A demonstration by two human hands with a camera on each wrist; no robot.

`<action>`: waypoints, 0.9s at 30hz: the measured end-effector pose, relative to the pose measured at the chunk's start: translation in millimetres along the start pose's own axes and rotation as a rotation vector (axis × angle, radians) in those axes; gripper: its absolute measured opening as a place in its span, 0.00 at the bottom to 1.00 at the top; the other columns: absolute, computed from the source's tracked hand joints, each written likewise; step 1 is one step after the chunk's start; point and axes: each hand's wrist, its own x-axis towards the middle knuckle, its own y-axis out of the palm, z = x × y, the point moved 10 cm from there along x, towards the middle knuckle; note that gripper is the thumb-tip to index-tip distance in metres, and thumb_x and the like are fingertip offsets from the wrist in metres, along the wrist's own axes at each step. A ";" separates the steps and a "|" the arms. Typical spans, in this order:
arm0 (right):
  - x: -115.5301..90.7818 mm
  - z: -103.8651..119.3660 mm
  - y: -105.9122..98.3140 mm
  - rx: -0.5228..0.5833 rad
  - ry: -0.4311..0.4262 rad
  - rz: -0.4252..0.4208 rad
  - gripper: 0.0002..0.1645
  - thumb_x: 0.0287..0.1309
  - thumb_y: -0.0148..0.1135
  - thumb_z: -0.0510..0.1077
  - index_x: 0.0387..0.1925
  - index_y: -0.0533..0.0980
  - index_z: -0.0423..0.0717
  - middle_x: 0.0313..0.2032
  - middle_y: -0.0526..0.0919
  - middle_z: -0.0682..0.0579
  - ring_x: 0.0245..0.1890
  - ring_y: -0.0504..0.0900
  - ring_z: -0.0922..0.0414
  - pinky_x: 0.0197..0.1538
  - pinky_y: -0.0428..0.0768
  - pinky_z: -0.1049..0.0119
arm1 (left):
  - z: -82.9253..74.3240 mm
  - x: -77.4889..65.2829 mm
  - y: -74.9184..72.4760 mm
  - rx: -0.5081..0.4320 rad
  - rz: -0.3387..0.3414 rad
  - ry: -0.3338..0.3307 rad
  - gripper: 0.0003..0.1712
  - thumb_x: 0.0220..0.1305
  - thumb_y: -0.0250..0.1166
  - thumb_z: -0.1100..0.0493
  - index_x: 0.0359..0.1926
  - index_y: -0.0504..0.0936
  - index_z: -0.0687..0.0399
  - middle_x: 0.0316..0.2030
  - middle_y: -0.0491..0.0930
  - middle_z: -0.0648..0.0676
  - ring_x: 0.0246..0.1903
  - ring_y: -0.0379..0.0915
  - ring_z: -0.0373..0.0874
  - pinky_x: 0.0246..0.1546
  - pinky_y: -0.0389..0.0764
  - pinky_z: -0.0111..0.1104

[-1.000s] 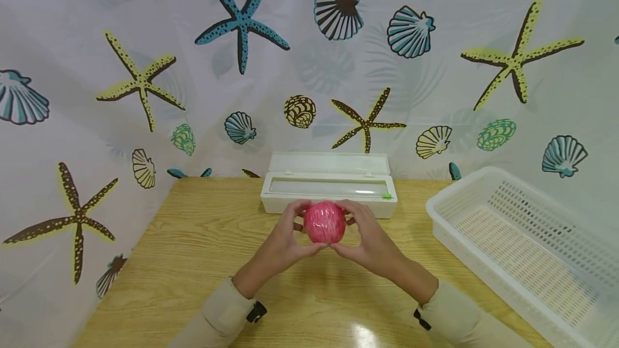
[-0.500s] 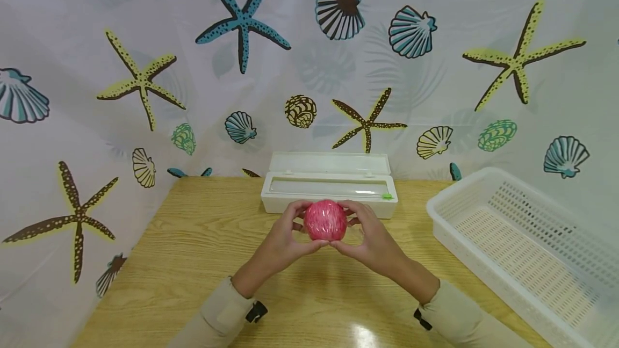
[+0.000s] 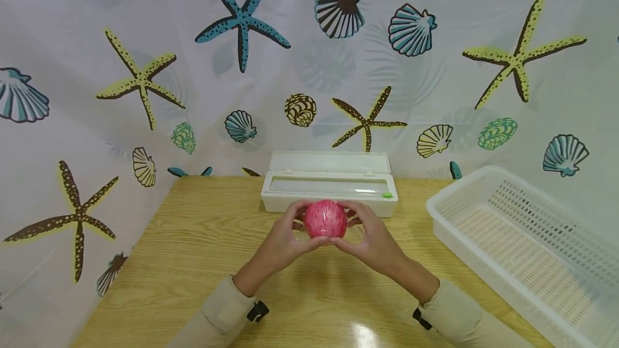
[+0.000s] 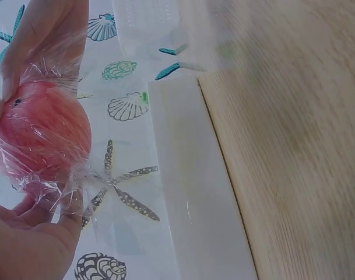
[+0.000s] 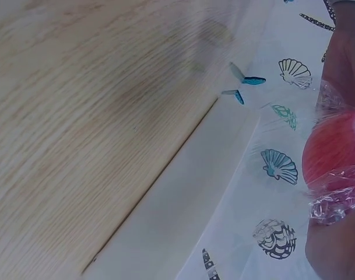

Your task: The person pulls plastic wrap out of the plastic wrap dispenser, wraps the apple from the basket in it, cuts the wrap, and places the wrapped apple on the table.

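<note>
Between both hands is a red apple (image 3: 326, 219) wrapped in clear plastic film, held up over the wooden table in the head view. My left hand (image 3: 284, 236) grips its left side and my right hand (image 3: 371, 239) its right side, the two thumbs meeting at the near edge. The fingers curl round the far side and are partly hidden. In the left wrist view, crinkled film (image 4: 58, 192) bunches at the ends of the apple (image 4: 43, 131). The right wrist view shows part of the apple (image 5: 334, 151) at its right edge, with gathered film below it.
Behind the hands stands a white film dispenser box (image 3: 329, 205), its lid raised and a green slider (image 3: 387, 195) at its right end. A white perforated basket (image 3: 483, 251) sits at the right of the table (image 3: 193, 262). A patterned curtain (image 3: 271, 79) hangs behind.
The apple has tilted slightly in the hands, and the thumbs have shifted a little up along its near edge. Both hands otherwise stay in place.
</note>
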 end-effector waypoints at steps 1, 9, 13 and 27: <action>0.0 -1.0 0.1 0.011 0.010 -0.004 0.42 0.44 0.74 0.51 0.61 0.66 0.49 0.52 0.74 0.51 0.46 0.74 0.56 0.45 0.83 0.57 | 0.0 0.1 -0.1 0.000 0.000 -0.003 0.42 0.48 0.74 0.56 0.61 0.63 0.63 0.52 0.74 0.59 0.48 0.70 0.48 0.46 0.80 0.48; -1.0 -6.5 3.2 0.053 0.078 -0.014 0.38 0.46 0.72 0.46 0.59 0.68 0.42 0.51 0.77 0.46 0.43 0.76 0.51 0.44 0.82 0.49 | 22.6 2.9 4.2 -0.029 -0.016 -0.038 0.37 0.51 0.72 0.56 0.59 0.67 0.59 0.49 0.77 0.58 0.44 0.73 0.49 0.43 0.81 0.44; -2.7 -10.7 5.6 0.031 0.105 0.014 0.37 0.51 0.68 0.54 0.60 0.67 0.47 0.53 0.76 0.50 0.45 0.75 0.55 0.46 0.82 0.53 | 43.2 5.4 8.9 -0.039 -0.006 -0.066 0.37 0.52 0.71 0.50 0.60 0.67 0.53 0.48 0.77 0.54 0.41 0.74 0.45 0.41 0.82 0.42; -10.3 -8.4 12.0 -0.024 0.030 0.134 0.48 0.49 0.67 0.61 0.68 0.59 0.51 0.61 0.68 0.54 0.52 0.72 0.59 0.51 0.80 0.53 | 54.3 8.7 12.7 -0.050 0.048 -0.070 0.35 0.54 0.68 0.43 0.57 0.67 0.52 0.45 0.78 0.52 0.38 0.74 0.43 0.37 0.83 0.40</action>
